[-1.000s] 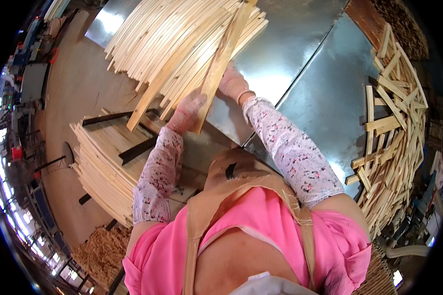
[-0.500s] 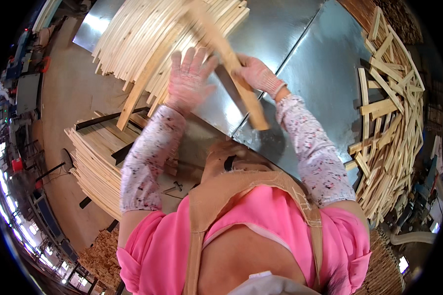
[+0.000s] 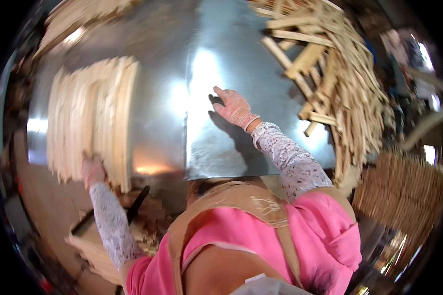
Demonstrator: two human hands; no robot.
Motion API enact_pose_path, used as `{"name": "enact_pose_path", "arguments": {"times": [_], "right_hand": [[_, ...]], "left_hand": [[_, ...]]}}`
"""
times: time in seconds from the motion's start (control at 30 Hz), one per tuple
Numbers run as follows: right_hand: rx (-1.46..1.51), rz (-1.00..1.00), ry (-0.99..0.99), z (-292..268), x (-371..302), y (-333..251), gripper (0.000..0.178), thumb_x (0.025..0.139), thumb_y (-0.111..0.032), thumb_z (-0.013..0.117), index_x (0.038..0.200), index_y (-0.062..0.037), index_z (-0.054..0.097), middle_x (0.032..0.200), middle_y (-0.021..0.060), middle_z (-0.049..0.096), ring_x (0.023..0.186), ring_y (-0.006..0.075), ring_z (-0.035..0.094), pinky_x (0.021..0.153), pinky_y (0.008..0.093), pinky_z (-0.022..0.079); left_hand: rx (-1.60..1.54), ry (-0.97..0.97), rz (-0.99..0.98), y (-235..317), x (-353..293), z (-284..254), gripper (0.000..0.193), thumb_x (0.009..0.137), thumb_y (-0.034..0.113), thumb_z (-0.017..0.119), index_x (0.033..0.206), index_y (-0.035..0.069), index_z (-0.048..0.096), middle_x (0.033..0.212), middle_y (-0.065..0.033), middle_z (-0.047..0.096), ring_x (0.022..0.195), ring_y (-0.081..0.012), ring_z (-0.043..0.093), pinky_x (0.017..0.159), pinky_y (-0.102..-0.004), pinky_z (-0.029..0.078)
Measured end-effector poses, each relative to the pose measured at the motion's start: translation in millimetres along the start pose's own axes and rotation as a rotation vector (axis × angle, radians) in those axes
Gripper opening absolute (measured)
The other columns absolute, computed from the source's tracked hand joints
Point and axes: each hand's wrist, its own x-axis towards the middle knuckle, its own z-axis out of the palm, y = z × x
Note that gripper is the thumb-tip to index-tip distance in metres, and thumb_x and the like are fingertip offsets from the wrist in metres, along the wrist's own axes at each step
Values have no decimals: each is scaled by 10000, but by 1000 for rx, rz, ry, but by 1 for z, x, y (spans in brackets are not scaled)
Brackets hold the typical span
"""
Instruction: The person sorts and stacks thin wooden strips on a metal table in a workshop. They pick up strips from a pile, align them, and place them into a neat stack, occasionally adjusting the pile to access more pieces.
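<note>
My left hand [image 3: 93, 171], in a pale pinkish knit glove, rests at the near ends of a row of light wooden slats [image 3: 91, 118] laid side by side on the left part of the metal table. Blur hides how its fingers meet the wood. My right hand [image 3: 231, 107], gloved alike, hovers over the shiny metal tabletop [image 3: 167, 98]. Its fingers reach forward, apart, with nothing in them, and its shadow falls just beside it. Beyond it to the right lies a jumbled heap of wooden slats [image 3: 330, 73].
Another row of slats [image 3: 83, 19] lies at the far left. Below the table's near left edge stands a stack of boards [image 3: 96, 250] with dark metal bars [image 3: 139, 201]. Bundled wood [image 3: 403, 191] is piled at the right. A seam crosses the tabletop.
My view has turned to the right. The slat that my right hand held is out of that hand. My left hand has gone from open in the air to the slats' near ends.
</note>
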Motion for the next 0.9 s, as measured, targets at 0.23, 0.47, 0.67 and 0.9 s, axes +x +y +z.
{"name": "enact_pose_path", "arguments": {"times": [0.23, 0.47, 0.67, 0.9], "right_hand": [[-252, 622, 454, -110, -52, 245, 573, 894, -332, 723, 1381, -68, 571, 1235, 225, 700, 1218, 417, 639, 982, 543, 544], [-319, 506, 271, -101, -50, 325, 476, 918, -345, 714, 1329, -130, 607, 1210, 237, 664, 1175, 441, 619, 1006, 538, 521], [452, 100, 42, -108, -62, 214, 517, 997, -479, 622, 1321, -81, 679, 1173, 232, 736, 1151, 402, 685, 989, 480, 547], [384, 461, 399, -106, -14, 244, 437, 1018, -316, 624, 1376, -67, 607, 1254, 237, 690, 1111, 396, 704, 964, 441, 579]], "left_hand": [[359, 158, 242, 97, -34, -4, 876, 1044, 607, 535, 1721, 118, 272, 1738, -207, 340, 1570, -373, 382, 1288, -493, 310], [-515, -262, 641, 373, -179, 62, 587, 1041, 341, 684, 1500, -6, 572, 1486, -190, 639, 1385, -338, 603, 1213, -420, 439], [-1455, -1097, 266, 546, -333, 168, 746, 1057, 491, 672, 1586, 12, 452, 1442, -113, 643, 1364, -233, 581, 1163, -363, 458], [-1600, -1256, 71, 577, -333, 120, 404, 1044, 334, 727, 1253, 9, 610, 1021, -133, 728, 834, -229, 713, 804, -400, 613]]}}
